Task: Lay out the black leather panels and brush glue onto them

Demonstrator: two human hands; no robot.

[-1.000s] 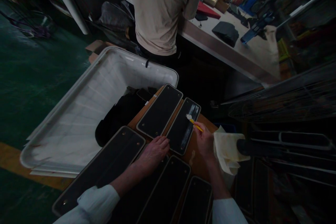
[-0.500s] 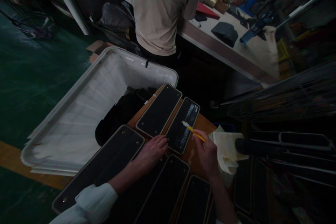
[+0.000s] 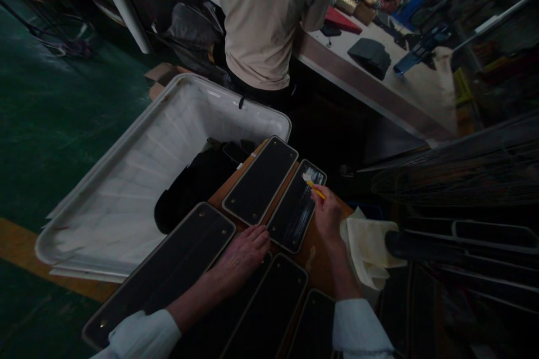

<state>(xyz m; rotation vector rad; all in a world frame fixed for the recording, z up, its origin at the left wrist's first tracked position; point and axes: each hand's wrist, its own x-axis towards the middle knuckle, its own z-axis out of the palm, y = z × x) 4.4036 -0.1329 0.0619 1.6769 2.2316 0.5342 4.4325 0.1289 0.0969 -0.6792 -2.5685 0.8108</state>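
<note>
My right hand is closed on a small yellow-handled brush, whose white bristles rest near the far end of a narrow black panel streaked with shiny wet strokes. My left hand lies flat, fingers stretched, at that panel's near corner, over other panels. A second black panel lies to its left. A long one lies nearer me at the left. Two more lie under my forearms, all on a brown board.
A large white tub with dark pieces in it stands to the left. A person in a beige shirt stands ahead at a cluttered workbench. A stained cloth lies at my right, beside wire racks.
The brush swept toward me along the narrow panel, then went back up to its far end. More shiny strokes now cover the panel. My left hand stayed put.
</note>
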